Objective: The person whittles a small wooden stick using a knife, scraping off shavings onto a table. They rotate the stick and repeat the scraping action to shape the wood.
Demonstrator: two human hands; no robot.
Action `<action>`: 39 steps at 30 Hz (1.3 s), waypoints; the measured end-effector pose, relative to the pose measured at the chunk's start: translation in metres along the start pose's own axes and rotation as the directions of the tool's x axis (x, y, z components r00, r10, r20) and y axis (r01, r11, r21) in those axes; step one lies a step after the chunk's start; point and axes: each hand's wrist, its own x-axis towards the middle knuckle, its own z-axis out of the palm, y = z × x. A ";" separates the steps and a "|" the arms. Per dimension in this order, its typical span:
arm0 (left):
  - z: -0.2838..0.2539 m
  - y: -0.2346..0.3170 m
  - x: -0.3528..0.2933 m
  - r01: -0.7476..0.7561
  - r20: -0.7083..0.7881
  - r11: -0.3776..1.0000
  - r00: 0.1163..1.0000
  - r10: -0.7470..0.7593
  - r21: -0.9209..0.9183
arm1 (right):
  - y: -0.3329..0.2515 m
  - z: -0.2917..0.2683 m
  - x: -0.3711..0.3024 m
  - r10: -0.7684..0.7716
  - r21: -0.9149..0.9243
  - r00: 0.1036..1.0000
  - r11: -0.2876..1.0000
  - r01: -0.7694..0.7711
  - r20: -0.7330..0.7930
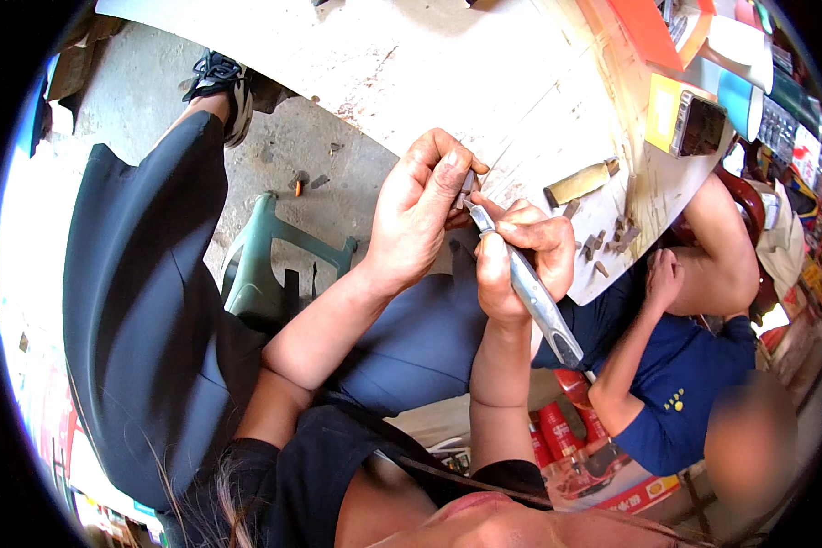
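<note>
The small dark piece (466, 186) pinched in the left hand (420, 215) is mostly covered by the fingertips; its shape cannot be told. The tip of the grey knife (530, 292) disappears between that piece and the right hand (521, 256), whose fingers hide the middle of the handle. Just right of the right hand, the scattered brown bits (612, 239) on the table (447, 64) are too small to identify. Farther right, a co-worker's face is blurred, and the boxes (694, 119) beyond run off the rim.
</note>
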 end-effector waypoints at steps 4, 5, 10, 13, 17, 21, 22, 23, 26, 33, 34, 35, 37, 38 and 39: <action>0.005 0.003 -0.001 0.020 -0.049 0.999 0.999 -0.018 0.026 | 0.000 -0.002 0.001 -0.029 -0.037 0.999 0.999 0.030 0.021; 0.004 0.003 -0.001 0.015 -0.030 1.000 0.999 -0.015 0.022 | 0.000 -0.002 0.001 -0.046 -0.053 0.999 0.997 0.048 0.029; 0.001 0.000 -0.001 -0.012 -0.018 0.999 1.000 0.013 0.043 | 0.001 -0.007 0.005 -0.162 -0.182 0.979 0.966 0.183 0.127; -0.002 -0.003 -0.001 -0.015 -0.003 0.999 1.000 0.016 0.032 | -0.001 -0.007 0.008 -0.187 -0.194 0.968 0.956 0.218 0.166; 0.000 -0.001 -0.001 -0.002 -0.003 1.000 1.000 0.002 0.029 | -0.001 -0.004 0.005 -0.186 -0.172 0.977 0.964 0.203 0.109; 0.002 -0.002 0.000 -0.022 -0.015 1.000 1.000 0.022 0.013 | -0.001 0.000 0.002 -0.185 -0.204 0.981 0.959 0.195 0.063; 0.001 -0.003 0.000 -0.035 -0.015 0.999 0.999 0.036 0.009 | -0.001 0.000 0.002 -0.186 -0.222 0.979 0.954 0.199 0.077; 0.002 -0.004 0.000 -0.044 -0.025 0.999 0.999 0.044 0.009 | -0.001 0.000 0.002 -0.187 -0.240 0.978 0.949 0.204 0.091; 0.002 -0.004 0.000 -0.057 -0.029 0.998 0.998 0.058 0.013 | -0.006 -0.003 0.005 -0.173 -0.267 0.973 0.940 0.210 0.155; 0.003 0.000 0.000 0.000 -0.008 1.000 1.000 0.000 0.021 | -0.001 -0.003 0.004 -0.184 -0.204 0.979 0.959 0.197 0.082; 0.002 0.001 -0.001 0.014 0.002 1.000 1.000 -0.014 0.016 | 0.000 -0.002 0.004 -0.194 -0.212 0.977 0.955 0.208 0.083; 0.002 0.001 -0.001 0.004 -0.010 1.000 1.000 -0.004 0.013 | 0.001 -0.001 0.004 -0.204 -0.220 0.975 0.951 0.218 0.084; 0.002 -0.002 0.000 -0.017 -0.033 1.000 0.999 0.018 0.009 | 0.000 -0.001 0.005 -0.205 -0.251 0.972 0.941 0.229 0.118; 0.002 -0.002 -0.001 -0.014 -0.039 1.000 0.999 0.015 0.015 | -0.003 -0.002 0.006 -0.195 -0.274 0.969 0.934 0.230 0.150; 0.001 -0.002 -0.001 -0.011 -0.046 1.000 0.999 0.012 0.021 | -0.005 -0.003 0.007 -0.184 -0.295 0.966 0.927 0.232 0.182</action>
